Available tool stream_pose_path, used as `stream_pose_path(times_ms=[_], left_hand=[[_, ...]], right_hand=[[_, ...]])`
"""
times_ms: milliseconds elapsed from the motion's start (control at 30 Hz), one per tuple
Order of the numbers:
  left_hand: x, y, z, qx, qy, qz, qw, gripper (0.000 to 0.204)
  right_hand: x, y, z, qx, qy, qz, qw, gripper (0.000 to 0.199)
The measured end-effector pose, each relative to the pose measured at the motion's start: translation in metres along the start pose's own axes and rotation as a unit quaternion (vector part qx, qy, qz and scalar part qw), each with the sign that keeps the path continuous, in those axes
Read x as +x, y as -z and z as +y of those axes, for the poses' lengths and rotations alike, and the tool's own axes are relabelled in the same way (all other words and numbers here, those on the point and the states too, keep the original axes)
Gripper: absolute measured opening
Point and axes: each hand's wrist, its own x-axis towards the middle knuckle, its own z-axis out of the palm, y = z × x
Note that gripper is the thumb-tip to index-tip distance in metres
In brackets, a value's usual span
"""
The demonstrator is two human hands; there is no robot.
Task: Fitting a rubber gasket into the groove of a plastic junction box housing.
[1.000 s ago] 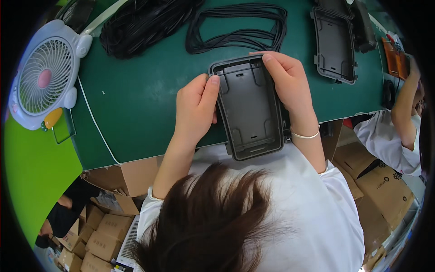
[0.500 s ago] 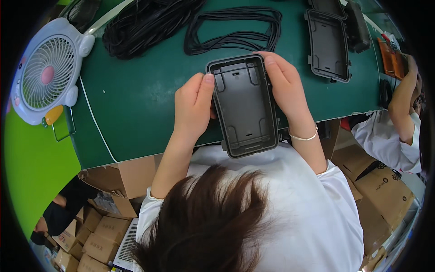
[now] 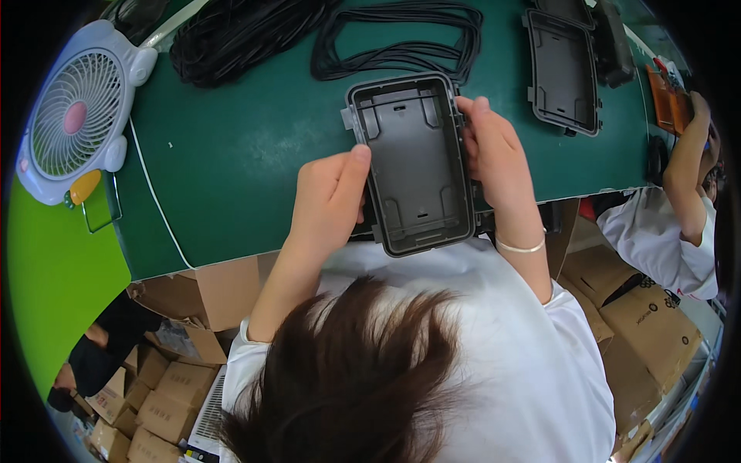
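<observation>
Closest in, a head of dark hair and a white shirt fill the lower middle. Brown cardboard boxes [image 3: 166, 405] are stacked on the floor at the lower left, plain-sided and rectangular, and an open brown carton [image 3: 197, 289] sits tucked under the near edge of the tabletop [image 3: 231, 154]. More brown boxes [image 3: 648, 328] stand at the lower right, one with a small dark printed mark on its face.

Above the shirt, both hands hold a dark grey plastic housing [image 3: 413, 158], a rounded rectangular tray with its hollow side facing up, over the near edge of the green tabletop. The left hand [image 3: 328, 201] clasps its left long side, thumb pressed along the rim. The right hand [image 3: 494, 154] closes round the right long side, fingers curled behind, a thin bracelet at the wrist. Both grips are firm on the housing.

Farther out on the tabletop, a loop of black cord gaskets [image 3: 401, 35] lies just beyond the housing, with a thicker black bundle [image 3: 239, 31] to its left. A second dark housing [image 3: 563, 69] lies open to the right. At the far left stands a small white desk fan [image 3: 73, 112] with a pink hub. On the right edge another person in white raises an arm [image 3: 683, 166] near an orange item [image 3: 668, 96].
</observation>
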Motion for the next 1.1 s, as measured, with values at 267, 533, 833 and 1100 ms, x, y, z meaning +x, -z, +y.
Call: stream_pose_path(times_ms=[267, 533, 833, 1100], left_hand=[[-0.008, -0.001, -0.006, 0.095, -0.068, -0.009, 0.993, 0.045], [-0.027, 0.003, 0.0, 0.08, 0.004, -0.119, 0.99, 0.044], [-0.028, 0.005, -0.006, 0.093, -0.013, -0.11, 0.99, 0.041], [-0.031, 0.001, -0.008, 0.092, -0.038, -0.103, 0.99, 0.036]], right_hand=[[-0.005, 0.01, 0.017, -0.162, 0.044, -0.037, 0.985, 0.029], [-0.03, 0.017, 0.021, -0.196, 0.061, -0.038, 0.978, 0.027], [-0.038, 0.02, -0.001, 0.003, -0.065, -0.052, 0.997, 0.027], [-0.039, 0.019, 0.018, -0.239, 0.057, -0.04, 0.969, 0.026]])
